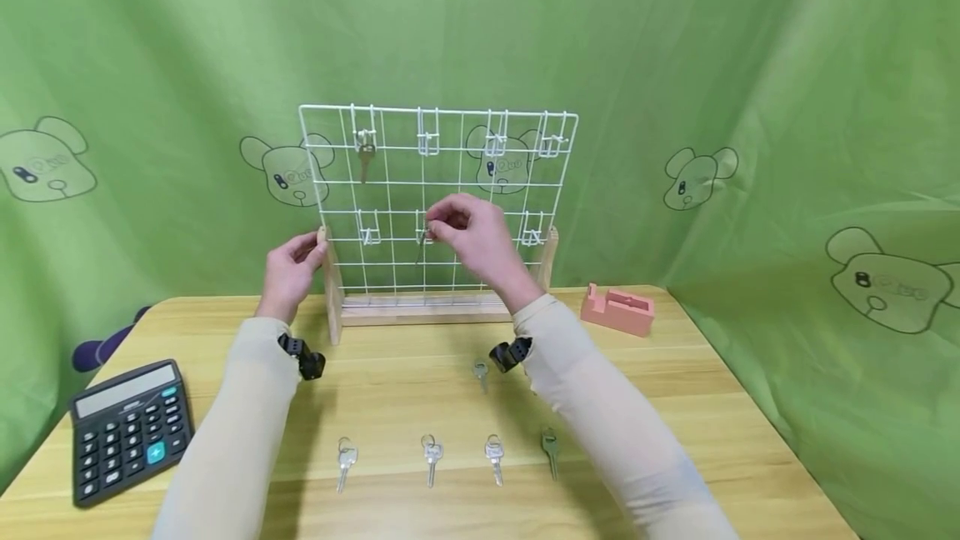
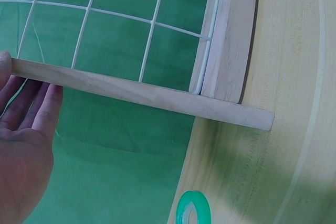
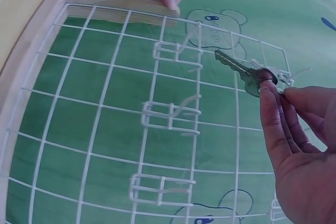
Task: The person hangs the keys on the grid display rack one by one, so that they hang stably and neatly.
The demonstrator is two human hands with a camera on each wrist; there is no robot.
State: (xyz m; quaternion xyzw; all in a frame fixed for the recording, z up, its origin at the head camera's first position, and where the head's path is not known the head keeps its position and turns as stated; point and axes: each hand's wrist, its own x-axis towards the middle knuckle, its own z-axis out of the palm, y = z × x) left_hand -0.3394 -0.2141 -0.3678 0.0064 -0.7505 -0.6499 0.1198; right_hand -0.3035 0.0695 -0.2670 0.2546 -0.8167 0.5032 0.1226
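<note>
A creased green cloth (image 1: 600,23) printed with cartoon bear heads hangs behind the smooth, pale-grained wood tabletop (image 1: 405,398). At the far side stands a white wire grid rack (image 1: 387,182) on a wooden base. The right hand (image 1: 480,240) is before its lower middle, thumb and fingers pinched together on the round head of a metal key (image 3: 249,74), whose notched blade sticks out free beside the wire hooks (image 1: 427,144). The left hand (image 1: 288,277) grips the flat wooden upright (image 1: 332,290), thumb on one side, fairly straight fingers on the other. Near left lies a dark plastic calculator (image 1: 131,432); far right, a blocky pink holder (image 1: 618,311). Five loose keys (image 1: 431,458) rest on the tabletop, four in a near row; a brassy key (image 1: 365,158) hangs at the rack's upper left.
</note>
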